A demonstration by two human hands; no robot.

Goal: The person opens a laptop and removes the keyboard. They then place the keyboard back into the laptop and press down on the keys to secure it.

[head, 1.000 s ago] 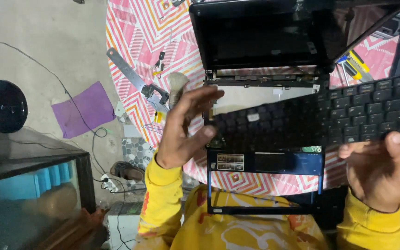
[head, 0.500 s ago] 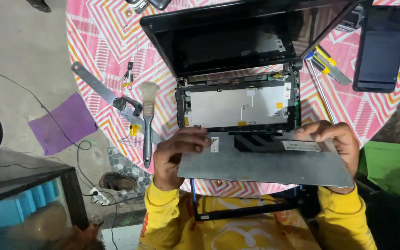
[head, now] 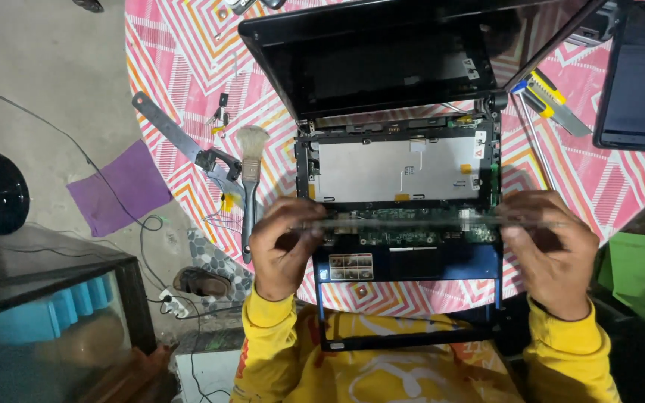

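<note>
An opened laptop (head: 404, 168) lies on a round table with a pink zigzag cloth (head: 181, 67), its lid up and its keyboard bay bare, showing a silver plate and green circuit board. My left hand (head: 285, 250) and my right hand (head: 550, 250) each grip one end of the removed keyboard (head: 412, 222). The keyboard is held edge-on, level above the laptop's front, so it shows only as a thin strip. Both sleeves are yellow.
A paint brush (head: 250, 179) and a metal bar with a clamp (head: 181, 142) lie left of the laptop. A yellow-and-blue utility knife (head: 550, 97) and a dark tablet (head: 640, 75) sit at right. A purple cloth (head: 117, 186) lies on the floor, a glass tank (head: 46, 313) lower left.
The keyboard went from keys-up in both hands, to flipped with its grey back showing, to edge-on now. The camera view shifted so the laptop sits more central.
</note>
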